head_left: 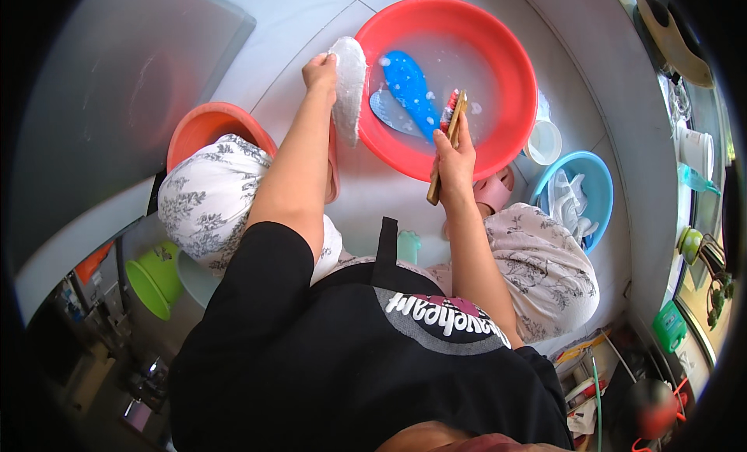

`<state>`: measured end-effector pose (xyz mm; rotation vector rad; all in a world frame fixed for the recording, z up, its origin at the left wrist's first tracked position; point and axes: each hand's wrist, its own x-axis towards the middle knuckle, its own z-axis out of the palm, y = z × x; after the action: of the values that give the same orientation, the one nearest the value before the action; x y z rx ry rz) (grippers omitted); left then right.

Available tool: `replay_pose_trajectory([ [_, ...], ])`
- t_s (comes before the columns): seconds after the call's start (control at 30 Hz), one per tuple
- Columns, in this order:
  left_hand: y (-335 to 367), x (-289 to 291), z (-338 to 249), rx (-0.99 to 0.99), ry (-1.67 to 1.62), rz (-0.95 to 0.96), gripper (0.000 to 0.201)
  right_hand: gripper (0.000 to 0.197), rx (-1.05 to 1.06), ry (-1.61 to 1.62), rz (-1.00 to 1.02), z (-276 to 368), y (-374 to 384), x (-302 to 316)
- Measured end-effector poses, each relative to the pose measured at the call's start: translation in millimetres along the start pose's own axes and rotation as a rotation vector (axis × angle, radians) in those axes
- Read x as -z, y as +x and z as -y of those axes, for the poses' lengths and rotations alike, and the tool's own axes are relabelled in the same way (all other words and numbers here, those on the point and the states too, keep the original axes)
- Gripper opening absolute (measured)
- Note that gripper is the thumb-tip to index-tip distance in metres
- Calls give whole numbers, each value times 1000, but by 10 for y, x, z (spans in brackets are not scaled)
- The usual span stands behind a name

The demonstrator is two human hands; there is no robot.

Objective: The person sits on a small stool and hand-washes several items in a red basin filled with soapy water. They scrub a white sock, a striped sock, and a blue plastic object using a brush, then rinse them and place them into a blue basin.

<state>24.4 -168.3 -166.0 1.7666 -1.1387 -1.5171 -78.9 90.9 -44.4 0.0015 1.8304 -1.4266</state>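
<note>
My left hand [320, 74] pinches a whitish insole [349, 90] by its edge, holding it on its side next to the rim of the red basin [520, 86]. In my right hand [455, 160] is a wooden scrubbing brush [461, 108], its red and white bristles facing left over the basin. Cloudy, sudsy water fills the basin. A bright blue insole [411, 86] lies in it with flecks of foam on top. Partly under that one, a paler blue insole-like piece [389, 112] shows.
A light blue basin [604, 195] with crumpled clear plastic stands at right, near a white cup-like container [544, 143]. To the left are an orange bucket [222, 110], a green bucket [158, 277] and a large grey panel [117, 71]. My knees flank the tiled floor.
</note>
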Motion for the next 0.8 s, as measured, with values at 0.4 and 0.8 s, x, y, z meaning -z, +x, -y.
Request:
replay_pose_trajectory([
  [0.4, 44, -244, -226, 155, -124, -223, 24, 68, -59, 45, -19, -38, 62, 124],
  [0.8, -537, -329, -144, -858, 518, -357, 28, 60, -126, 211, -71, -96, 139, 234],
])
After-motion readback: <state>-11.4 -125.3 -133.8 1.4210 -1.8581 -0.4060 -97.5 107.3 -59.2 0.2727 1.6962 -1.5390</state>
